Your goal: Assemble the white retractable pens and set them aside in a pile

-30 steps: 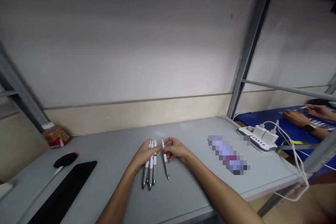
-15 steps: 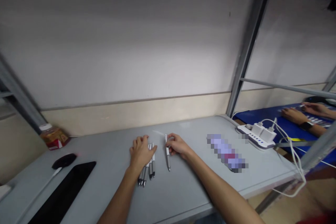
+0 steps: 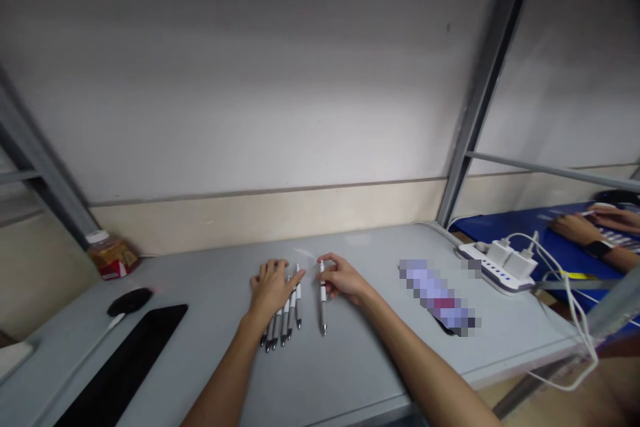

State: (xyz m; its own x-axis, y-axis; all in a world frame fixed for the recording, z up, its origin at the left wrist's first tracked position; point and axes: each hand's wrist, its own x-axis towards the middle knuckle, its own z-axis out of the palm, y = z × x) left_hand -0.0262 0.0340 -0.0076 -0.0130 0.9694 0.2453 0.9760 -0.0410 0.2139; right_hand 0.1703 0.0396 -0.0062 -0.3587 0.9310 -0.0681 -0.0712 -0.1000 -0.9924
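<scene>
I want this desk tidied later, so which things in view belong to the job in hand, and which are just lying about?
Seemingly in the job:
single pen, in the right hand
other pens, under and beside the left hand

Seemingly just lying about:
power strip
jar
black mouse-like thing
long black strip
pixelated item, can't tell what

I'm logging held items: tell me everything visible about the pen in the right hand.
The pen looks plastic: white upper barrel, grey lower section, silvery tip toward the near edge of the desk. The right hand pinches its upper part. It is right of the other pens, apart from them; whether it touches the desk is unclear.
</scene>
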